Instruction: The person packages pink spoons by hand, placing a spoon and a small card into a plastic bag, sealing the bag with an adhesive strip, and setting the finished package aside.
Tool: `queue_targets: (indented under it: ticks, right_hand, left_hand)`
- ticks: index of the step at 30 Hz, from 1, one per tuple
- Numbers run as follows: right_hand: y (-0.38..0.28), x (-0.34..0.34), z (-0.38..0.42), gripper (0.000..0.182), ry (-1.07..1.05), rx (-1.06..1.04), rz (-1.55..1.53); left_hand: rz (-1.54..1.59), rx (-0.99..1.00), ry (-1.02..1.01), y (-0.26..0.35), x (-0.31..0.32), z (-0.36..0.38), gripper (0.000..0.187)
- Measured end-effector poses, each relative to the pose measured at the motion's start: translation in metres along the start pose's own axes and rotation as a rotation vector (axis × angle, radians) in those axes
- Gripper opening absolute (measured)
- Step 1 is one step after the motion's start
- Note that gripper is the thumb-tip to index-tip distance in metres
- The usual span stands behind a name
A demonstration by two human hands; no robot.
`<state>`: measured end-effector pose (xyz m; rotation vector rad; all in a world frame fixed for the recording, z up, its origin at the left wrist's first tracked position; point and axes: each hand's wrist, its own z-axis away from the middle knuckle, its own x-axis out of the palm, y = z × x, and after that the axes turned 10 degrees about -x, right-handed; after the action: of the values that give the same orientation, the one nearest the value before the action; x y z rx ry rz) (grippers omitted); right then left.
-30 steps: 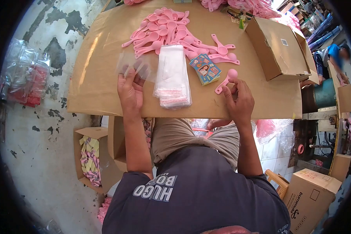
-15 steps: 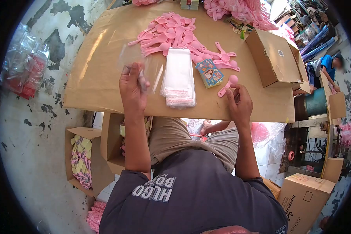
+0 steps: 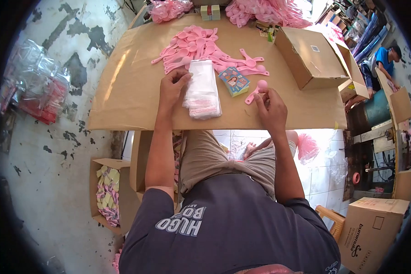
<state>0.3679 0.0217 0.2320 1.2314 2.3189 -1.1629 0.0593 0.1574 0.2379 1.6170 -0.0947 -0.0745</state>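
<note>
My left hand (image 3: 173, 87) is at the upper left edge of a stack of clear plastic bags (image 3: 202, 86), thumb and forefinger pinched on the bag edge. My right hand (image 3: 273, 109) has its thumb and fingertips closed at the handle of a single pink measuring spoon (image 3: 261, 85), which lies on the table with its bowl pointing away. Between the bags and that spoon sits a small stack of blue printed cards (image 3: 234, 81). Beyond them spreads a heap of pink spoons (image 3: 194, 45).
An open cardboard box (image 3: 308, 57) stands on the right of the brown-covered table (image 3: 128, 100). Bagged pink spoons (image 3: 265, 11) lie along the far side. Below left, a carton (image 3: 107, 196) holds packed pieces. A co-worker (image 3: 383, 64) sits at far right.
My left hand held a clear bag left of the stack; it is now at the stack without that bag. My right fingers have moved onto the single spoon. The camera view has shifted slightly.
</note>
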Motion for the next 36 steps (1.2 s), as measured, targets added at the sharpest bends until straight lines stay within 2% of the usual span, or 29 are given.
queue_targets:
  ticks: [4,6,9,12,14,21,25,27,34,36]
  right_hand:
    - [0.003,-0.001,0.003,0.031,-0.011,-0.006,-0.016]
    - [0.005,-0.002,0.002,0.031,-0.003,-0.016,-0.031]
    - [0.003,-0.007,0.003,0.029,-0.017,-0.006,-0.074]
    - [0.003,-0.011,0.001,0.023,-0.058,0.001,-0.099]
    - [0.007,-0.01,0.002,0.025,-0.04,-0.053,-0.112]
    - [0.009,-0.012,0.002,0.021,-0.079,-0.026,-0.156]
    - [0.01,-0.012,0.001,0.021,-0.065,-0.057,-0.144]
    - [0.01,-0.011,0.0,0.021,-0.073,-0.076,-0.128]
    - [0.011,-0.009,0.0,0.021,-0.095,-0.041,-0.15]
    - [0.012,-0.009,-0.001,0.021,-0.074,-0.05,-0.154]
  left_hand:
    - [0.064,-0.022,0.007,-0.003,-0.001,0.006,0.014]
    - [0.042,0.055,0.111,-0.003,0.0,0.008,0.015]
    - [0.016,0.055,0.102,-0.029,-0.022,-0.008,0.019]
    - [-0.004,0.042,0.082,-0.017,-0.01,0.002,0.012]
    - [-0.006,0.046,0.075,-0.014,-0.008,0.005,0.011]
    - [0.036,0.004,0.088,-0.021,-0.016,0.003,0.01]
    - [-0.001,-0.037,0.121,-0.002,0.005,0.012,0.01]
    - [0.102,0.002,0.099,0.004,0.013,0.016,0.01]
    - [0.088,-0.09,0.053,-0.011,-0.01,0.01,0.011]
    - [-0.086,0.013,0.224,-0.007,0.007,0.012,0.016]
